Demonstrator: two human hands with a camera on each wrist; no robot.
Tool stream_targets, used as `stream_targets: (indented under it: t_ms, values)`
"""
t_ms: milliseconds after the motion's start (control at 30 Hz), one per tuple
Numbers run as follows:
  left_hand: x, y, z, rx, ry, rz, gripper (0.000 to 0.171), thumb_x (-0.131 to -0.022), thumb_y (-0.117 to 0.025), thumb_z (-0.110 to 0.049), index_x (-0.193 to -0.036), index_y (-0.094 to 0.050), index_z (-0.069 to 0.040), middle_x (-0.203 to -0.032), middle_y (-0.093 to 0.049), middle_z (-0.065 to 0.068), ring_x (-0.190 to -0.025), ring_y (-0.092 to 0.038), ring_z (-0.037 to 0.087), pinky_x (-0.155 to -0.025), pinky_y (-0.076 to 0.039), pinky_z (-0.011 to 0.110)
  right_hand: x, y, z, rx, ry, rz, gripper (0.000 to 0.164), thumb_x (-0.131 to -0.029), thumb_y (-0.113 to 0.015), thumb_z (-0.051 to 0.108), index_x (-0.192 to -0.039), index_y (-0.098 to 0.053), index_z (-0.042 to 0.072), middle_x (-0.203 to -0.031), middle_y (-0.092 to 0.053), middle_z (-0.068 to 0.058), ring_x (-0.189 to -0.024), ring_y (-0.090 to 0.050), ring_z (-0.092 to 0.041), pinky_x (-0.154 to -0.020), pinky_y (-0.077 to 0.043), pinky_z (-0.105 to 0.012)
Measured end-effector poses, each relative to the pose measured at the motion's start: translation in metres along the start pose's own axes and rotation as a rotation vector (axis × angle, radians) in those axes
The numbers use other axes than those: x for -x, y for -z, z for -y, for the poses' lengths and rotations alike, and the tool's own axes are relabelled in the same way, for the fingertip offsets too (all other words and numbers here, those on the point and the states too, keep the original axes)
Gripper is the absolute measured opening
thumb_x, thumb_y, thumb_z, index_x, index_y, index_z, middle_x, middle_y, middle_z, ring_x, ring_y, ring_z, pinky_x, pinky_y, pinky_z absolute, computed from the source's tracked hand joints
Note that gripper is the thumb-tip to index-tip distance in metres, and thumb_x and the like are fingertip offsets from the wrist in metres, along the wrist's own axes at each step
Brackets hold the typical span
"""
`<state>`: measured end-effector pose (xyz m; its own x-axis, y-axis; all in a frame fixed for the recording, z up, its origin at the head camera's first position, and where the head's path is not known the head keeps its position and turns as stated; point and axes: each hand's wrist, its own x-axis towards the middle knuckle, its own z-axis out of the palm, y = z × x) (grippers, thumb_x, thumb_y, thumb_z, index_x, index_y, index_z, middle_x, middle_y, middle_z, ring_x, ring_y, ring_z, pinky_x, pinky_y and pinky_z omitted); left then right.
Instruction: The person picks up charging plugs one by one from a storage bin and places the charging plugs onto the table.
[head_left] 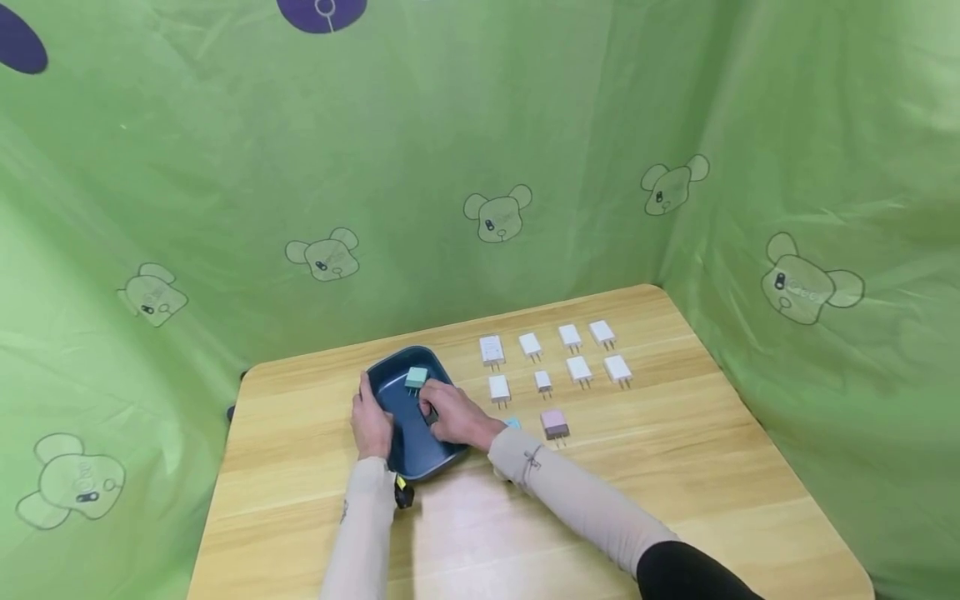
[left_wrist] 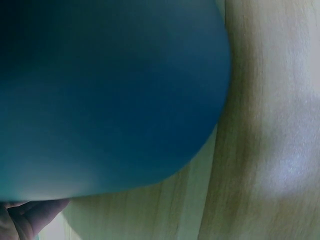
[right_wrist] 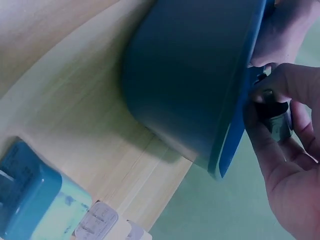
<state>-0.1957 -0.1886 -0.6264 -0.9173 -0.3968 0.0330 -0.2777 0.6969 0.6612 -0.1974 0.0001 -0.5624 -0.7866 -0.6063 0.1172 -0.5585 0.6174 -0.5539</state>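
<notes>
A dark blue tray [head_left: 408, 454] is near the table's left side, and my left hand [head_left: 371, 423] holds it by its left wall. In the left wrist view, the tray's outer wall [left_wrist: 125, 100] fills most of the picture, with fingers [left_wrist: 45, 212] at its lower edge. My right hand [head_left: 457, 417] reaches over the tray's right rim and pinches a small dark plug charger [right_wrist: 275, 117] between thumb and fingers. Inside the tray, at the far end, lies a mint-green charger [head_left: 416, 377] with its prongs toward me.
Several white chargers [head_left: 578, 369] lie in two rows right of the tray. Nearer are a pink and brown charger [head_left: 555, 423] and a blue charger [right_wrist: 40, 195], partly hidden by the right sleeve in the head view. A black object [head_left: 403, 496] lies beside the left sleeve. Green curtains [head_left: 420, 167] surround the table.
</notes>
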Motion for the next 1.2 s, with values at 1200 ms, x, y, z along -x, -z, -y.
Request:
stream_targets:
  t_ms: [1200]
  values:
    - [0.000,0.000,-0.003,0.007,0.020,0.006,0.092,-0.084,-0.062,0.010,-0.162,-0.023,-0.017,-0.140,-0.051,0.032,-0.108,-0.063,0.051,-0.099,-0.053,0.059,0.036,0.058,-0.043,-0.305,-0.303,-0.156,0.035,-0.063,-0.078,-0.010,-0.084,-0.058,0.010,-0.093,-0.059,-0.005,-0.069,-0.055,-0.016,-0.060,-0.049,-0.026]
